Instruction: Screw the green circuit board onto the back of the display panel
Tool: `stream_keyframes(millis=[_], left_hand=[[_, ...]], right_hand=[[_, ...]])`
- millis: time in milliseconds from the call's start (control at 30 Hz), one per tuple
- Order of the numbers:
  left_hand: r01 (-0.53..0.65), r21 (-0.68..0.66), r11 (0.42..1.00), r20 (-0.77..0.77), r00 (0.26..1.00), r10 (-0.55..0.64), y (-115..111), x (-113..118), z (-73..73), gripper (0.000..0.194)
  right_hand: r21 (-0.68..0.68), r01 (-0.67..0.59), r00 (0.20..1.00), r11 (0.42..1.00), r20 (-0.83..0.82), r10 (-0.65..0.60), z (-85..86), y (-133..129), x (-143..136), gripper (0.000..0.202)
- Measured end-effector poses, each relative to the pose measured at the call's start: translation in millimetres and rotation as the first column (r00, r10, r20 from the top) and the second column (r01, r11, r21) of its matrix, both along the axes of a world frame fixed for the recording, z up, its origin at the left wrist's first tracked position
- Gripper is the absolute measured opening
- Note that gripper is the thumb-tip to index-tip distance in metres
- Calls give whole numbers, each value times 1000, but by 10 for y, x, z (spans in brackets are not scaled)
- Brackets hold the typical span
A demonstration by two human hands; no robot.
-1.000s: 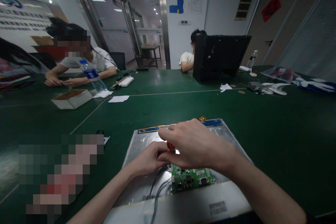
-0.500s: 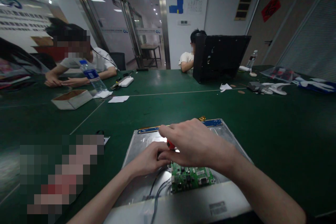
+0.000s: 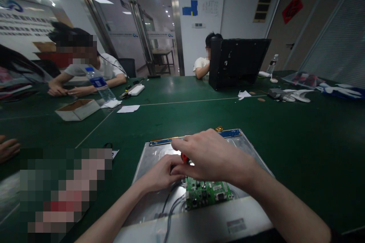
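Observation:
A silver metal display panel (image 3: 155, 161) lies back side up in front of me, with a blue circuit strip (image 3: 231, 133) along its far edge. On it sits a green circuit board (image 3: 208, 193) with grey cables (image 3: 173, 207) running from its left side. My right hand (image 3: 209, 155) is closed around the red-and-black handle of a screwdriver (image 3: 184, 158), whose shaft and tip are hidden. Beside it, my left hand (image 3: 162, 171) has its fingers pinched at the board's far left corner, below the handle; what they grip is covered.
A green table (image 3: 171, 115) stretches away. On it are an open white box (image 3: 78, 111), a water bottle (image 3: 99, 83), white paper (image 3: 129, 109) and a large black monitor-like case (image 3: 241, 62). Two people sit across. Another person's hand (image 3: 8, 149) is at the left edge.
Another person's hand has come into view at the left edge. Both my hands and the screwdriver handle stay in nearly the same place; the view has shifted slightly.

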State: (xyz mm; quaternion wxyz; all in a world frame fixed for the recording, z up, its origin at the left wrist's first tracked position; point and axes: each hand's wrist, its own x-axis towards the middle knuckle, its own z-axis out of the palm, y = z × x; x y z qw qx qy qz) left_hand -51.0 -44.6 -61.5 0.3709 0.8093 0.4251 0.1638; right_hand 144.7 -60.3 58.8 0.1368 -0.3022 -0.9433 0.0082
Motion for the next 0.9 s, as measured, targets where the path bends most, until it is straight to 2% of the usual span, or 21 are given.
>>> stream_keyframes(millis=[167, 233, 367, 633, 733, 900], left_hand=[[-26, 20, 999, 8, 1000, 26, -1, 4, -4, 11], [-13, 16, 1000, 21, 1000, 12, -6, 11, -17, 12], [18, 3, 1000, 23, 1000, -18, -10, 9, -26, 13], [-19, 8, 1000, 48, 999, 18, -17, 8, -3, 11], [-12, 17, 1000, 68, 998, 11, -13, 15, -24, 12], [25, -9, 1000, 54, 998, -24, -3, 11, -31, 11]], right_hand=[[9, 41, 999, 999, 22, -41, 14, 1, -5, 20], [-1, 22, 1000, 1000, 2, -22, 23, -9, 2, 16], [-29, -24, 1000, 999, -3, 24, 22, -16, 10, 20], [17, 51, 999, 999, 14, -51, 0, 9, -20, 23], [9, 29, 1000, 1000, 6, -29, 7, -13, -10, 16], [-36, -15, 1000, 999, 4, 15, 28, -39, 3, 19]])
